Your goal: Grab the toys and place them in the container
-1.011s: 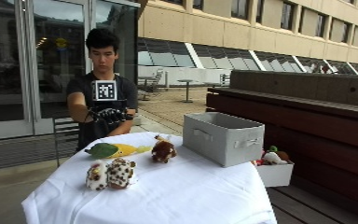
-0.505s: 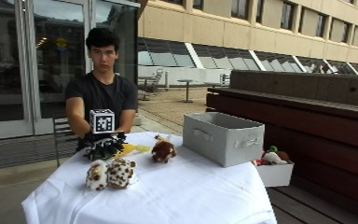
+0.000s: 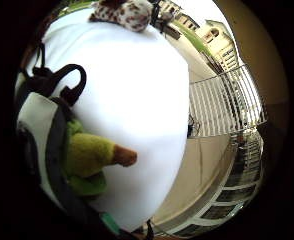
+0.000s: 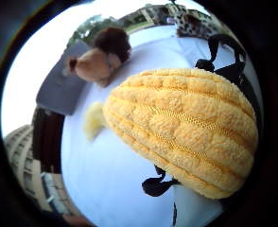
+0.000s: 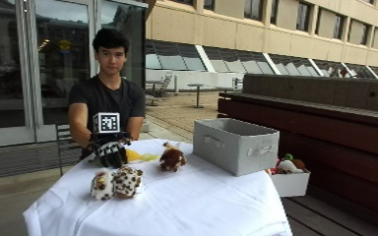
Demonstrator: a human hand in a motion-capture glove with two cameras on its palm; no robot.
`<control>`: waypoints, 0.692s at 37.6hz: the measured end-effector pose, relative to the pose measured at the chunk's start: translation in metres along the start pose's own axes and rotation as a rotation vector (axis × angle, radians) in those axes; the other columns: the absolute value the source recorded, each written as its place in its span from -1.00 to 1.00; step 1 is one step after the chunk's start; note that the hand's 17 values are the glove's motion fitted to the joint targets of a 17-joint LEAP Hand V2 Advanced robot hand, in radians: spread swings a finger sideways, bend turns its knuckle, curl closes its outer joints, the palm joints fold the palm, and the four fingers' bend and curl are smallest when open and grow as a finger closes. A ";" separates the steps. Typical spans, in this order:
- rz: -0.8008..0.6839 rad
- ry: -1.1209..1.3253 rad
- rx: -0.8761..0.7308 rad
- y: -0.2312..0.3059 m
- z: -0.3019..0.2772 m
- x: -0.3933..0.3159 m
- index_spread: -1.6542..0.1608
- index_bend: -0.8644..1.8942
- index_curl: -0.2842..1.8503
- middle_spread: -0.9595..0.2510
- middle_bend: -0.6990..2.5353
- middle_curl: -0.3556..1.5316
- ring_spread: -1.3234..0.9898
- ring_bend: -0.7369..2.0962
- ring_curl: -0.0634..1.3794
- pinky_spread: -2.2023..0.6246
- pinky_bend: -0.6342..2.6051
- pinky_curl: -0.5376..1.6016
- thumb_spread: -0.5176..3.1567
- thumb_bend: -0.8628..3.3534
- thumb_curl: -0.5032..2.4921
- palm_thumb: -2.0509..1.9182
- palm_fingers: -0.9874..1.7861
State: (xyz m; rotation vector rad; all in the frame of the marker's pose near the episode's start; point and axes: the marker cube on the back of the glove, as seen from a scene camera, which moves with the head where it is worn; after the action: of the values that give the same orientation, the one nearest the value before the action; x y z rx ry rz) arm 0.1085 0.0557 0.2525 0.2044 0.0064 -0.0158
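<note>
Gloved right hand, fingers' state not discernible, is lowering onto the yellow plush toy lying on the white-clothed surface beside a green toy, well apart from the grey container; probably soft, light, best gripped around its middle.

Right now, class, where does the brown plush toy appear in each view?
Outside view: brown plush toy on the white tablecloth, between the gloved hand and grey container.
Thumb side palm view: beside the container, beyond the yellow toy.
Little finger side palm view: not in it.
Shared landmark: the tablecloth.
</note>
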 end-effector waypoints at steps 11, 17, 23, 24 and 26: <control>0.249 0.028 -0.108 -0.024 -0.019 -0.016 0.60 0.16 -0.31 0.18 -0.07 -0.06 -0.15 0.25 -0.28 0.23 -0.23 -0.20 -0.39 -0.41 -0.35 0.51 0.73; -0.031 0.021 -0.106 -0.070 -0.076 -0.020 0.62 0.13 -0.30 0.15 0.01 -0.03 -0.17 0.29 -0.25 0.22 -0.18 -0.17 -0.47 -0.47 -0.33 0.43 0.66; -0.011 0.006 0.015 -0.132 -0.167 -0.065 0.59 0.03 -0.30 0.10 0.03 -0.01 -0.18 0.35 -0.21 0.22 -0.11 -0.13 -0.46 -0.51 -0.31 0.39 0.58; -0.044 -0.001 0.044 -0.144 -0.181 -0.075 0.58 0.02 -0.30 0.09 0.03 0.00 -0.19 0.35 -0.21 0.22 -0.10 -0.12 -0.46 -0.51 -0.31 0.38 0.58; -0.071 -0.011 0.076 -0.166 -0.207 -0.101 0.57 0.01 -0.29 0.08 0.04 0.00 -0.19 0.36 -0.20 0.23 -0.10 -0.12 -0.46 -0.51 -0.30 0.38 0.57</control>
State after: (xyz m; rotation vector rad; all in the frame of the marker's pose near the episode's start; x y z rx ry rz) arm 0.0037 -0.0633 0.0174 0.2797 0.0023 -0.0882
